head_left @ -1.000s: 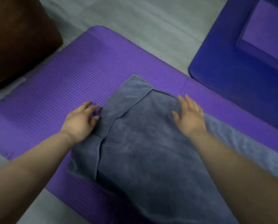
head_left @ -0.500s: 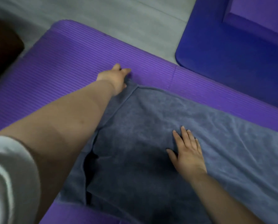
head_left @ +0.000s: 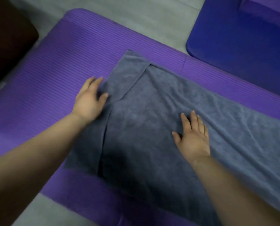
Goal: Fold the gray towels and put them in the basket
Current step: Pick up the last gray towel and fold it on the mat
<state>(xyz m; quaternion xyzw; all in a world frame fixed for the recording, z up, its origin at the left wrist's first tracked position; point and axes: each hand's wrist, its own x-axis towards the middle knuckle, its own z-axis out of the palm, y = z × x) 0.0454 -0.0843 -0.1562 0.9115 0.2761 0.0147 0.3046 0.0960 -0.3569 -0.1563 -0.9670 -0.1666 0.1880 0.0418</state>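
Observation:
A gray towel (head_left: pixel 144 121) lies spread on a purple ribbed mat (head_left: pixel 54 75), running off the right edge of the view. It is doubled over, and a lower layer sticks out along its left side. My left hand (head_left: pixel 88 100) rests flat on that left edge, fingers straight, thumb on the cloth. Flat on the middle of the towel lies my right hand (head_left: pixel 193 136), fingers spread and pointing away from me. No basket is in view.
A blue cushion (head_left: pixel 243 41) with a lighter purple block on it sits at the top right. A dark brown piece of furniture (head_left: pixel 7 41) fills the top left corner. Gray floor (head_left: pixel 144 18) shows beyond the mat and at the bottom left.
My left hand has drawn back from the towel's far corner to its left edge. My right hand stays flat on the towel's middle. The camera view has shifted.

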